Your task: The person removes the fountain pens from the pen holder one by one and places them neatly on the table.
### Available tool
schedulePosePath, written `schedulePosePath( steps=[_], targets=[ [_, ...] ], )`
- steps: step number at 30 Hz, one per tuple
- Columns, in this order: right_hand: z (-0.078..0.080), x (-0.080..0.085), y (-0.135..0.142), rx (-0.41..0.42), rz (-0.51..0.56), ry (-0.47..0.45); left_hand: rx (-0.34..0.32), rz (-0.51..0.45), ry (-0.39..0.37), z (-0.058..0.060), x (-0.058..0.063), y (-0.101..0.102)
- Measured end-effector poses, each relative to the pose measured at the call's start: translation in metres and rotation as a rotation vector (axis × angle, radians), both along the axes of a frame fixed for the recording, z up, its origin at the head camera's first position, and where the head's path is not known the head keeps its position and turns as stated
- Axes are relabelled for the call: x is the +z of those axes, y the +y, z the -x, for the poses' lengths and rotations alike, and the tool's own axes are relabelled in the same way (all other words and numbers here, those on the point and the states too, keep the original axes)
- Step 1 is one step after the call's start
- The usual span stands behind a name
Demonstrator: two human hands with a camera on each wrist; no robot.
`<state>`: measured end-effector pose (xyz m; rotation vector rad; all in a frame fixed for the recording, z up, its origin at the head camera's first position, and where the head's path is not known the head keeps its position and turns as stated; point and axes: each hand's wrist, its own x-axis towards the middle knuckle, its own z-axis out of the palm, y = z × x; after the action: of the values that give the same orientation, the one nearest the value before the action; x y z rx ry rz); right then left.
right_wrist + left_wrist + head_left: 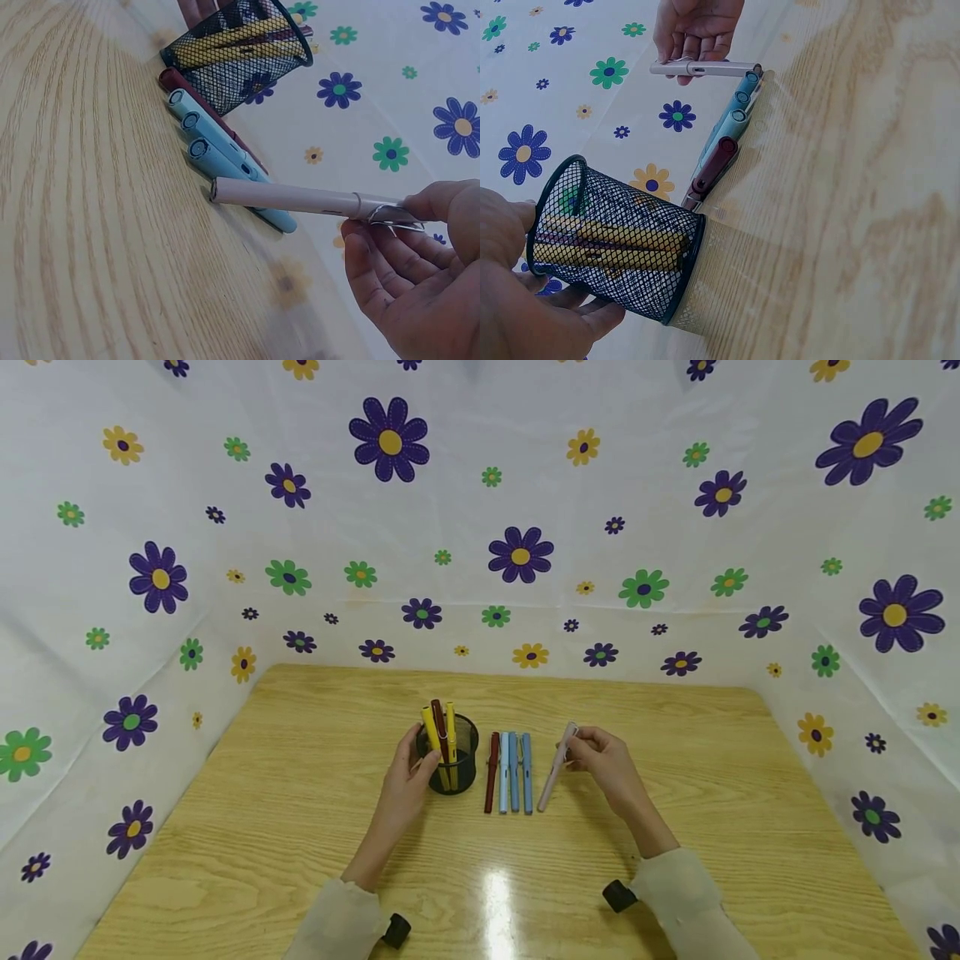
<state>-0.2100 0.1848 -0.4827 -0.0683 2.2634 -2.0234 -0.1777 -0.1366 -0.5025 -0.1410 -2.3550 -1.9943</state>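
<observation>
Leftmost, one left hand (405,785), curled round one black mesh cup (467,770); inside, leaning slightly, two yellow pens (451,731) and one dark red pen (437,713). Next, side by side on the table (300,793), one maroon pen (491,774), one pale blue pen (504,777), two deeper blue pens (527,777). Then one pale pink pen (552,783), tilted, pinched near its clip by one right hand (607,770). Partly hidden behind the cup: left fingers. Seen only through mesh: lower ends of the cup's pens. Hard to tell: whether pink touches wood. Cut off below: both sleeves (337,918).
</observation>
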Motion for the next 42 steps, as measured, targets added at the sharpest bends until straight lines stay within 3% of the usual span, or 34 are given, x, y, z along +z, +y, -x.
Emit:
schedulePosePath(
  steps=[8, 15, 24, 42],
  targets=[
    [0.003, -0.002, -0.003, -0.039, -0.051, -0.003, 0.004, -0.004, -0.013, -0.003, 0.009, 0.003],
    [0.01, -0.007, -0.006, -0.053, -0.079, 0.004, 0.013, -0.01, -0.028, 0.002, 0.002, 0.001],
    [0.017, -0.01, -0.013, -0.058, -0.086, -0.001, -0.004, -0.015, 0.011, -0.002, 0.006, 0.0],
    [0.024, -0.02, -0.022, -0.087, -0.16, 0.001, 0.003, -0.011, 0.0, -0.003, 0.007, 0.0]
  ],
)
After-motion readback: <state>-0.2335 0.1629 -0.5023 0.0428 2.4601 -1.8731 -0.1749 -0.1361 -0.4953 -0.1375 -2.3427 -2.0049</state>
